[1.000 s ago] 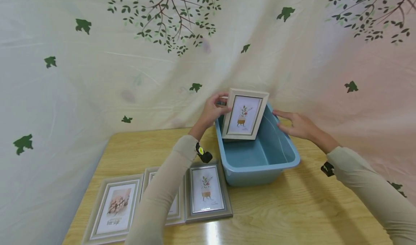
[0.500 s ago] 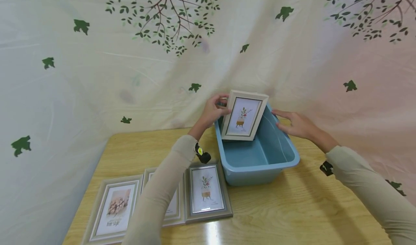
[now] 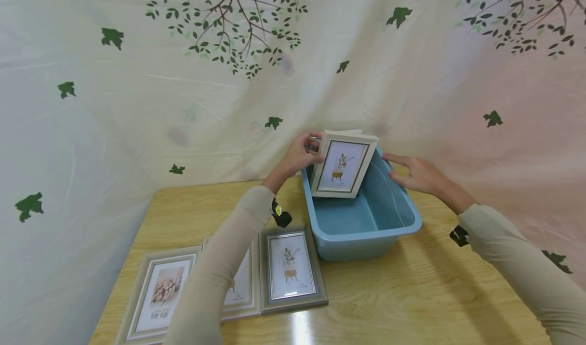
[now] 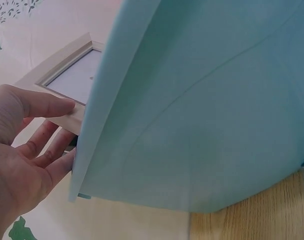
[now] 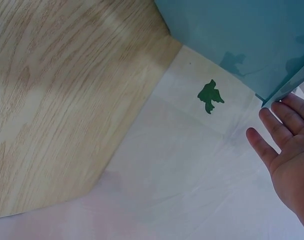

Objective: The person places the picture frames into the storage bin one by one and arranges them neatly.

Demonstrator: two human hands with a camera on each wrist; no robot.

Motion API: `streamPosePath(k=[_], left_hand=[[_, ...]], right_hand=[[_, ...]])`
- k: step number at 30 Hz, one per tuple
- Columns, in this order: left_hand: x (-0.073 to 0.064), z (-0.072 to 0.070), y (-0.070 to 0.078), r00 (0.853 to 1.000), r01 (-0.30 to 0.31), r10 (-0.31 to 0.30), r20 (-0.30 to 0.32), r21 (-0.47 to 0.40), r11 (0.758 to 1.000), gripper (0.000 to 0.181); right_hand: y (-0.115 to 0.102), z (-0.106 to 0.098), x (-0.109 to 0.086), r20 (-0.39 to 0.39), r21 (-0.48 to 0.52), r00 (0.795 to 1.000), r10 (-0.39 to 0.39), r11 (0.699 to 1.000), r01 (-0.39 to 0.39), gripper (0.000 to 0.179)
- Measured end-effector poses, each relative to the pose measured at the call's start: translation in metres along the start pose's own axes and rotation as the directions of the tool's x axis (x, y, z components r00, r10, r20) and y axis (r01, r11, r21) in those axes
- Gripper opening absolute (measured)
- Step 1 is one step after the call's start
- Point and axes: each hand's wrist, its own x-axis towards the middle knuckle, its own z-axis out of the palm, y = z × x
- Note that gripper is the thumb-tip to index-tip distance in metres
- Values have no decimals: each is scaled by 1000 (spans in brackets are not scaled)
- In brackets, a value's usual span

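Observation:
A cream picture frame with a potted-plant print leans back inside the far part of a blue plastic tub. Another pale edge shows just behind its top. My left hand pinches the frame's left side, thumb on the front and fingers behind; the left wrist view shows this grip beyond the tub's rim. My right hand rests its extended fingers on the tub's right rim near the far corner. In the right wrist view, those fingers lie against the rim with the palm off it.
Left of the tub, a row of picture frames lies face up on the wooden table: a grey one, one partly hidden by my left sleeve, and a beige one. A patterned cloth hangs behind the table.
The held frame's top has sunk slightly, so a second pale edge shows behind it. My left forearm has shifted a little left. The right hand stays on the rim.

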Motion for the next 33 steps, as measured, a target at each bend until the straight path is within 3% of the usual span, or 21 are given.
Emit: streamPosePath(k=[22, 33], left_hand=[[8, 13, -1, 1000, -18, 16, 19, 162, 987, 48], [10, 13, 0, 1000, -16, 14, 14, 186, 982, 48]], right_hand=[[1, 0, 0, 11, -3, 1000, 14, 1000, -14, 60], [-1, 0, 1, 1, 10, 1000, 6, 1000, -6, 59]])
